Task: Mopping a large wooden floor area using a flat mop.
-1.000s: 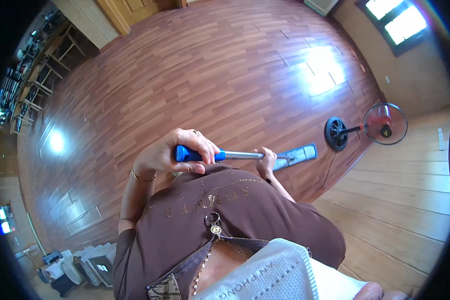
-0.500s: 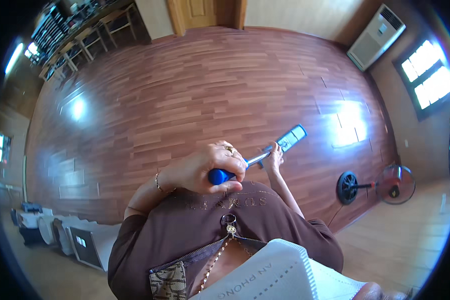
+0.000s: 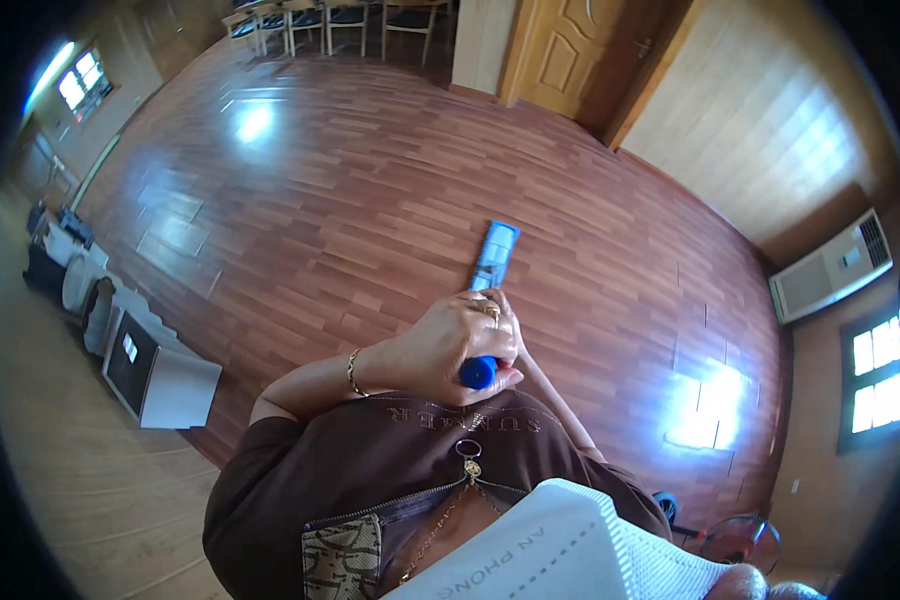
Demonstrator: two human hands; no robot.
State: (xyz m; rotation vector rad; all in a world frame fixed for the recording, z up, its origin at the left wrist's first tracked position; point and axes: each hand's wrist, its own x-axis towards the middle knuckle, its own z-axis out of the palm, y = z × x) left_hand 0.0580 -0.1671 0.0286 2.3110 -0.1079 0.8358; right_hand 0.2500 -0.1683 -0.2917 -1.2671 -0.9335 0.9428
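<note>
A flat mop with a blue rectangular head [image 3: 500, 240] points away from me, its head over the wooden floor. Whether the head touches the boards is hard to tell. My left hand [image 3: 452, 342] is wrapped around the top of the handle, and the rounded blue handle end [image 3: 478, 373] pokes out below the fingers. Just beyond it, my right hand [image 3: 507, 318] closes on the pole lower down, partly hidden behind the left. Most of the pole is covered by the two hands.
Reddish plank floor [image 3: 360, 200] stretches ahead. Chairs [image 3: 345, 22] line the far left, near a wooden door [image 3: 575, 60]. A white air conditioner [image 3: 832, 265] stands right. A fan [image 3: 740, 543] sits low right; a white box [image 3: 170, 375] stands left.
The mop head has swung from the right to straight ahead, and the pole now points away from me. My hands are closer together in view. The room has shifted as my head turned.
</note>
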